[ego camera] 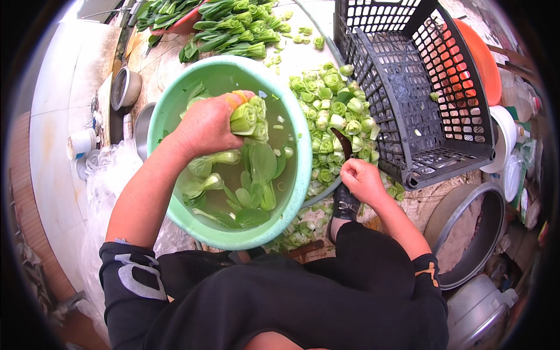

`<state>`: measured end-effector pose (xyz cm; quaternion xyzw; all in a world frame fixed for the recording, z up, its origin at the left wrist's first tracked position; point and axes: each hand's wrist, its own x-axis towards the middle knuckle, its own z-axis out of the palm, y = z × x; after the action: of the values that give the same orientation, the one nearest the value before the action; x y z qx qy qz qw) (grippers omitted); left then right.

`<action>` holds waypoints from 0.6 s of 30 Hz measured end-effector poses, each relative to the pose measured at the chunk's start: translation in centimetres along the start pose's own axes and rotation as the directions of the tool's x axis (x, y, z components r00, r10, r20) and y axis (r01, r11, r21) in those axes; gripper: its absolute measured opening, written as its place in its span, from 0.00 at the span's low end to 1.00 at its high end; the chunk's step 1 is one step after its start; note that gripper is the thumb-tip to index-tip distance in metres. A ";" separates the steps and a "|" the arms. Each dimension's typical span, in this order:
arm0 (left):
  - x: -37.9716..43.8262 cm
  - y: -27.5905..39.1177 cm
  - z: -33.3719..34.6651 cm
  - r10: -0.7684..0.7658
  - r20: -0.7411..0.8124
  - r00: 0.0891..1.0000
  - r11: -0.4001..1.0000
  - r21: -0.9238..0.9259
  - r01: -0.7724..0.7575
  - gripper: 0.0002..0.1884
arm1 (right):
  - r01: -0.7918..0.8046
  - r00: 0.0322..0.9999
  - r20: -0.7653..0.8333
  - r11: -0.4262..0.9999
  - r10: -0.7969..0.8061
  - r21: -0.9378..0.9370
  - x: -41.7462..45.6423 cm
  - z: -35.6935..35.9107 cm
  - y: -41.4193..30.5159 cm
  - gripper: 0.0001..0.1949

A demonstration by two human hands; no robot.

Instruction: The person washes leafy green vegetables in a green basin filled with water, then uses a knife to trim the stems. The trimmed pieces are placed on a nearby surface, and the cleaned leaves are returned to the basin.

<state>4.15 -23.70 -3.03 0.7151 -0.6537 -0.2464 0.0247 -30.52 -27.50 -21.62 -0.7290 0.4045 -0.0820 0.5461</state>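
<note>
My left hand (203,124) grips a bunch of bok choy (251,117) over the green plastic basin (306,148), pale stem ends facing right. Something orange wraps one of its fingers. Loose bok choy (263,166) and leaf scraps float in the basin's cloudy water. To the basin's right, my right hand (363,181) is closed on a knife (343,142); its handle is hidden in the fist and the dark, curved blade points up and away. Under and beyond the blade lies a heap of cut bok choy bases (326,100).
A black plastic crate (393,100) stands right of the heap, an orange basin (481,61) behind it. More bok choy (238,26) is stacked at the back. Metal pots (463,236) stand at lower right, clear plastic sheeting (113,188) at left. A grey hose (321,192) curves beside the basin.
</note>
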 end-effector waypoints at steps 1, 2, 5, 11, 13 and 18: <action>0.6 -1.1 -0.8 0.008 -0.079 0.997 0.999 0.050 -0.004 0.33 | -0.016 1.000 0.010 1.000 0.016 -0.005 0.1 0.0 0.2 0.06; 1.3 -2.1 -1.9 0.032 -0.143 0.989 0.990 0.140 -0.012 0.33 | -0.023 1.000 0.011 1.000 0.023 0.001 0.1 0.0 0.2 0.06; 4.1 -6.1 -5.4 0.164 -0.303 0.939 0.902 0.432 -0.019 0.34 | -0.043 0.999 0.018 0.999 0.042 0.023 0.2 0.3 0.4 0.05; 14.2 -11.3 -11.4 -0.154 -0.554 0.818 0.725 0.499 0.475 0.42 | -0.109 0.994 0.023 0.994 0.109 0.025 0.2 0.4 1.2 0.05; 14.4 -6.3 -11.4 -0.290 -0.527 0.798 0.636 0.517 0.573 0.46 | -0.136 0.990 0.033 0.990 0.136 0.021 -0.1 0.2 0.8 0.06; 13.7 -13.2 -4.2 -0.180 -0.537 0.824 0.876 0.293 0.383 0.51 | -0.148 0.987 0.061 0.989 0.146 0.029 0.0 0.7 1.3 0.05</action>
<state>18.27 -36.03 -8.44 0.8344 -0.5454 0.0783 0.0116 -30.73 -27.13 -22.99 -0.6900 0.4393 -0.0270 0.5746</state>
